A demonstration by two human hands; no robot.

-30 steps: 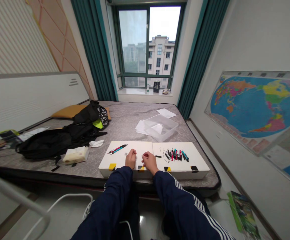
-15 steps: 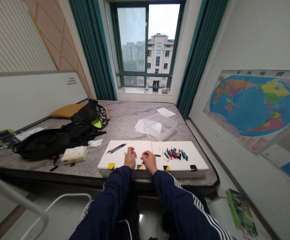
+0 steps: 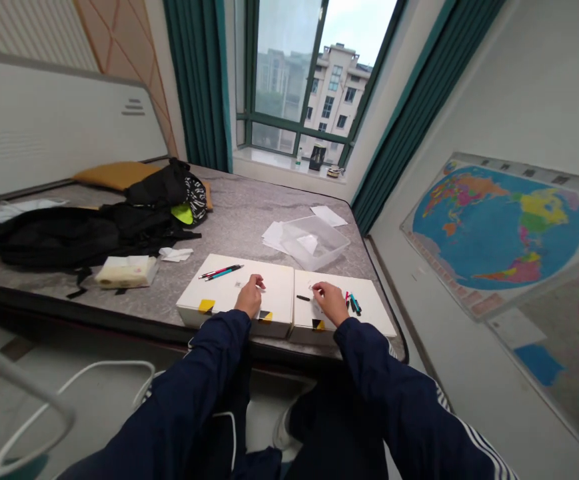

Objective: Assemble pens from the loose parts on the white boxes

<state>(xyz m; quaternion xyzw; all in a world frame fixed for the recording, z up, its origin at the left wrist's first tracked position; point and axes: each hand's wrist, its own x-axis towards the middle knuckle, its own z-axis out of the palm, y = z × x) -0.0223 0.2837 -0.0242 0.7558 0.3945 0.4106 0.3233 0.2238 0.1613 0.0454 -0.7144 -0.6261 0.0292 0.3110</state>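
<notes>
Over the left white box is my left hand, fingers curled together; whatever they may hold is too small to make out. My right hand is low over the right white box, with thumb and fingertips pinched among small clear pen parts. A short black pen piece lies just left of the right hand. Beyond that hand, several black, red and teal pen parts show, partly hidden by it. Assembled pens lie side by side on the left box.
Behind the boxes stands a clear plastic bin beside white paper sheets. A tissue pack, a crumpled tissue and a black backpack lie on the grey mattress to the left.
My right hand has moved right, away from my left hand, to the scattered pen parts. My left hand stays over the left box. The view has tilted and turned.
</notes>
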